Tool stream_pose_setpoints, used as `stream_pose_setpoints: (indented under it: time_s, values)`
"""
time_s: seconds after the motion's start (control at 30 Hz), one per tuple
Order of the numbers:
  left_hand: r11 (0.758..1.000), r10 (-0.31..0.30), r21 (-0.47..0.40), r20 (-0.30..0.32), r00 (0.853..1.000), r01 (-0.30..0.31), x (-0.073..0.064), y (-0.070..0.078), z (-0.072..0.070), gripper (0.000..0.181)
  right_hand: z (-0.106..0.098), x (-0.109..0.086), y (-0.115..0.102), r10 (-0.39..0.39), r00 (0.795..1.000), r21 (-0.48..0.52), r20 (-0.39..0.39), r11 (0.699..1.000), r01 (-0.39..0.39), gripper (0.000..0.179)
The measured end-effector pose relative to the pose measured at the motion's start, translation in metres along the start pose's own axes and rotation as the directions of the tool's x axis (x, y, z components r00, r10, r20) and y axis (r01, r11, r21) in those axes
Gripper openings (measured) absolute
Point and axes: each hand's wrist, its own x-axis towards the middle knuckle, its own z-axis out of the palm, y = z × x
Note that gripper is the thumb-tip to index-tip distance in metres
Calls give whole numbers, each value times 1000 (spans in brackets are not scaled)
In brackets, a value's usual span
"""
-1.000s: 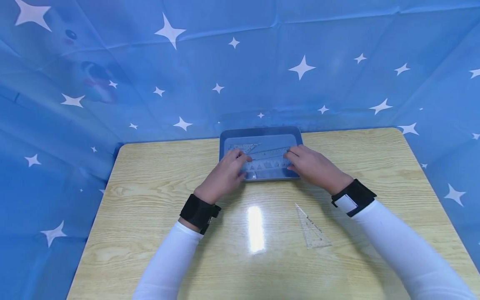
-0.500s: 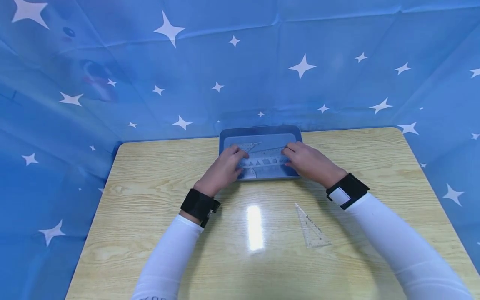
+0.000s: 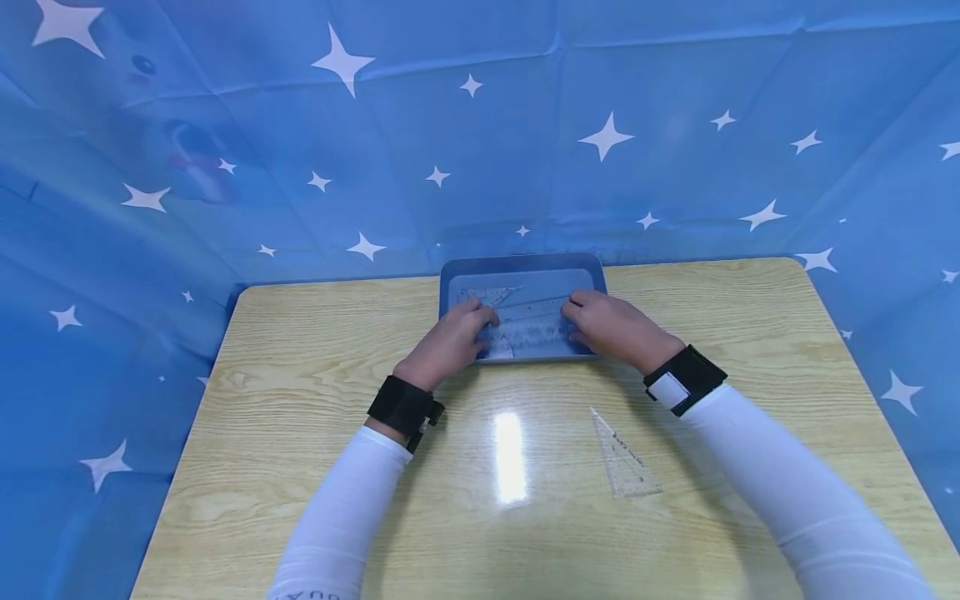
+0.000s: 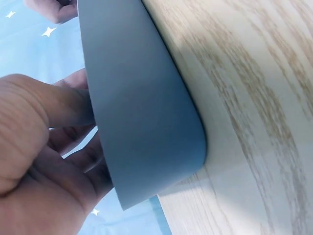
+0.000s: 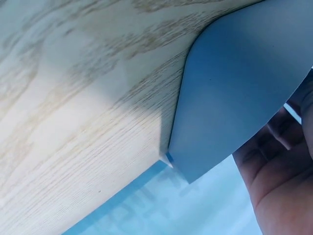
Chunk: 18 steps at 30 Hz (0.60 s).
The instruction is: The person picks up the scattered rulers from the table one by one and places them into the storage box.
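A clear stencil ruler with shape cut-outs lies across the front of the blue tray, one end at each hand. My left hand grips its left end, fingers reaching over the tray's rim. The right hand holds its right end with curled fingers. Behind it in the tray lie another clear ruler and a clear set square. In both wrist views the tray wall hides the fingertips; the left hand and right hand show behind it.
Another clear set square lies on the wood-grain table, in front of the right hand. A blue starry cloth hangs directly behind the tray at the table's back edge.
Both hands have shifted slightly left inside the tray, and the stencil ruler has moved left with them. The set square on the table has stayed put.
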Motion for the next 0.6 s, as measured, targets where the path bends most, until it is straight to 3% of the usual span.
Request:
stream_pose_setpoints:
  time_s: [0.3,0.6]
  values:
    - [999,11,-51,18,1000,-10,5,-5,2,33,6,4,-7,-2,1000,-30,23,1000,3,16]
    - [997,6,-83,28,1000,-3,6,-7,2,33,3,3,-6,3,999,1,35,1000,-3,15]
